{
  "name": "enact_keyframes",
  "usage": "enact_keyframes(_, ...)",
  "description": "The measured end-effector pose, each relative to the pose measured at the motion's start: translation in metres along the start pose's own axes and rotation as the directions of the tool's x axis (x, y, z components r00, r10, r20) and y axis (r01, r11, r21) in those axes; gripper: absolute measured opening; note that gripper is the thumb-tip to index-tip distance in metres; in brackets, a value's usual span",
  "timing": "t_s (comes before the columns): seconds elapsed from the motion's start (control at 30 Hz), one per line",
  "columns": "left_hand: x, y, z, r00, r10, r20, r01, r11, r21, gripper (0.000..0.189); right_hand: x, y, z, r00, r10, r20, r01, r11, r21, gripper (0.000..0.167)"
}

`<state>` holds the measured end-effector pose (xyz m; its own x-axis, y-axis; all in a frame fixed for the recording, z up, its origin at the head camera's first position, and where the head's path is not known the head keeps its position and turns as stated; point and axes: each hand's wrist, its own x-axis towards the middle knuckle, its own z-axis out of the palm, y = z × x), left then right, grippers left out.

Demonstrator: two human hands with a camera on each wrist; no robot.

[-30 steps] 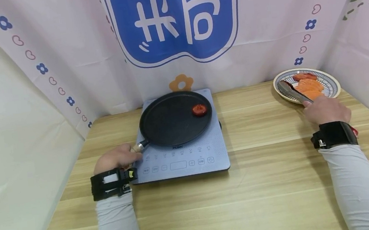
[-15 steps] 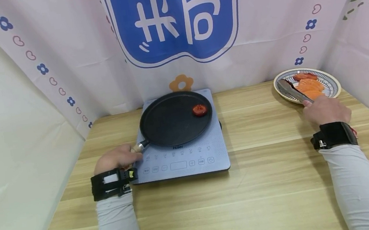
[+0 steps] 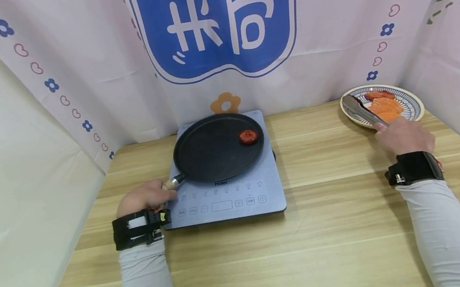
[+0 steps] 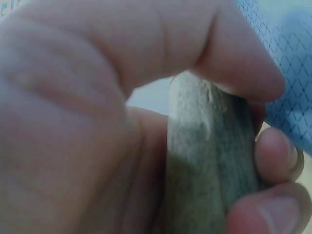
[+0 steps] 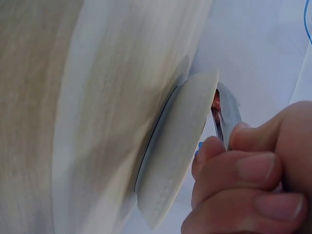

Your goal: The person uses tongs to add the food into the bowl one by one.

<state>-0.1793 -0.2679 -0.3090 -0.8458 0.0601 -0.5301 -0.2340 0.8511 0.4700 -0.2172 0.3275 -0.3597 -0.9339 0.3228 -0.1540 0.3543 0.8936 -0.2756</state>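
My left hand (image 3: 146,197) grips the wooden handle (image 4: 209,151) of a flat black frying pan (image 3: 213,150), its fingers curled round it in the left wrist view. The pan sits on an induction cooker (image 3: 229,198). A round red piece of food (image 3: 248,136) lies at the pan's right side. My right hand (image 3: 406,136) holds metal tongs (image 3: 364,111) over a patterned plate (image 3: 415,104). Orange salmon slices (image 3: 387,106) and smaller red pieces (image 3: 379,94) are on the plate. Something dark red (image 5: 216,103) shows between the tongs' arms near their tips.
The wooden table (image 3: 325,227) carries the cooker at left of centre and the plate in the back right corner. A printed cloth (image 3: 312,77) hangs right behind both. White side walls (image 3: 26,185) stand at left and right.
My right hand and the tongs have shifted very slightly left and up over the plate. My left hand, the pan and the red piece in it stay in place.
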Motion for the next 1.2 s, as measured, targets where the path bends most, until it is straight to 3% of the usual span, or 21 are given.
enact_keyframes(0.37, 0.0, 0.001, 0.0, 1.0, 0.0, 0.003, 0.0, 1.0, -0.005, 0.028, -0.002, -0.005, -0.002, 0.999, -0.029, -0.02, 0.029, 1.0, 0.009, 0.087)
enact_keyframes(0.7, 0.0, 0.0, 0.001, 1.0, -0.005, -0.001, 0.005, 1.0, -0.016, 0.028, -0.008, -0.014, -0.007, 0.997, -0.058, -0.043, 0.058, 0.998, 0.013, 0.096)
enact_keyframes(1.03, -0.002, 0.0, 0.0, 1.0, -0.014, -0.007, 0.014, 1.0, -0.009, 0.029, -0.015, -0.028, -0.01, 0.986, -0.116, -0.122, 0.121, 0.992, 0.027, 0.087)
enact_keyframes(1.2, -0.002, 0.0, 0.0, 1.0, -0.022, -0.005, 0.022, 1.0, -0.008, 0.03, -0.02, -0.034, -0.012, 0.986, -0.12, -0.115, 0.123, 0.992, 0.021, 0.091)
